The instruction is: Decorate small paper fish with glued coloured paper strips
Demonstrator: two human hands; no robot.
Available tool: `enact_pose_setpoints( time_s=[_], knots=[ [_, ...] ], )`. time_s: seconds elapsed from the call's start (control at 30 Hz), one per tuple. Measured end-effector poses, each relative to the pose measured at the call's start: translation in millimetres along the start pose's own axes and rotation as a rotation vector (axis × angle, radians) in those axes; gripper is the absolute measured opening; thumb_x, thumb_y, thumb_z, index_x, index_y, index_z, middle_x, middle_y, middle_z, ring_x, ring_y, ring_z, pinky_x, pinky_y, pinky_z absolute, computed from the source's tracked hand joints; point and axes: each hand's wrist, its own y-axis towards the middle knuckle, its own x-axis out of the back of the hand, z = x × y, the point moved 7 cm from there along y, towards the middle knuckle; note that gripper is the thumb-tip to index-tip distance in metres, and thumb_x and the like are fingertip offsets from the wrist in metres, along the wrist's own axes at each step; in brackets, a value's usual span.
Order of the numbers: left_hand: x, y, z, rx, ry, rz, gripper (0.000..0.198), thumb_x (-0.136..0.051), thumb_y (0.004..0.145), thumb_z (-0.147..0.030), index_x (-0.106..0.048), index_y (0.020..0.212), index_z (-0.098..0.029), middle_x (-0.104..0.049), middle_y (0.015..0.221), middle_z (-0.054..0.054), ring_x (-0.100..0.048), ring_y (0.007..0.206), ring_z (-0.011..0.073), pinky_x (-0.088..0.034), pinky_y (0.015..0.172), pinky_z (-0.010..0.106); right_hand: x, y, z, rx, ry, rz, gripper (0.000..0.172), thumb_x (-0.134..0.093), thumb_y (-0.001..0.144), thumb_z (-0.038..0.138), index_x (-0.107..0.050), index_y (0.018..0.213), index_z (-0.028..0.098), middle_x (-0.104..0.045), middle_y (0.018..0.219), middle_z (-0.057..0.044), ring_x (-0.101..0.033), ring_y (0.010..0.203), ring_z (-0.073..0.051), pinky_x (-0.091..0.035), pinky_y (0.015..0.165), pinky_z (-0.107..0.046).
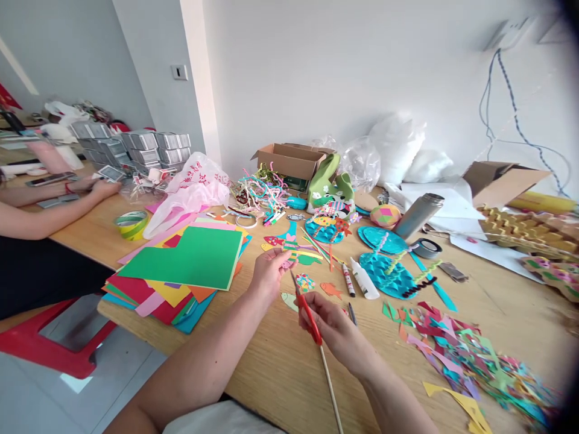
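My left hand pinches a small pink paper piece with thin strips close by, in the middle of the table. Just right of it, my right hand is closed on red-handled scissors; their blades point up toward the paper. An orange paper fish and a pale green fish lie near the scissors. A marker and a white glue bottle rest to the right. Below the scissors runs a thin stick.
Stacked coloured paper lies left, beside tape rolls. Blue decorated discs, a metal bottle and paper scraps are at right. A cardboard box stands behind. Another person's hands rest at far left.
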Motion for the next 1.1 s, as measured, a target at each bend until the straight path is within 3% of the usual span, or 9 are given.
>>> enact_pose_setpoints(
  time_s=[0.13,0.43,1.1],
  knots=[
    [-6.3,-6,5,0.010,0.051,0.045,0.024,-0.083,0.054,-0.025,-0.064,0.064,-0.013,-0.060,0.058,-0.002,-0.054,0.057,0.0094,-0.049,0.071,0.029,5,4,-3,-0.034,0.109,-0.111,0.043,-0.058,0.081,0.061,-0.054,0.088,0.019,-0.052,0.071,0.001,-0.046,0.065,-0.013,-0.035,0.058,-0.026],
    [-9.7,-12,5,0.001,0.084,0.049,0.023,-0.083,0.055,-0.027,-0.067,0.067,-0.014,-0.064,0.067,0.000,-0.059,0.064,0.0121,-0.048,0.075,0.032,11,5,-7,0.000,0.172,-0.174,0.041,-0.052,0.086,0.059,-0.055,0.087,0.019,-0.054,0.069,0.001,-0.045,0.062,-0.013,-0.034,0.059,-0.026],
    [-12.1,-15,6,0.012,0.114,0.064,0.021,-0.082,0.057,-0.028,-0.069,0.067,-0.015,-0.067,0.071,0.002,-0.061,0.069,0.0144,-0.048,0.076,0.032,12,6,-11,-0.027,0.201,-0.174,0.042,-0.054,0.085,0.060,-0.056,0.085,0.018,-0.056,0.070,0.000,-0.046,0.062,-0.013,-0.034,0.059,-0.027]
  ],
)
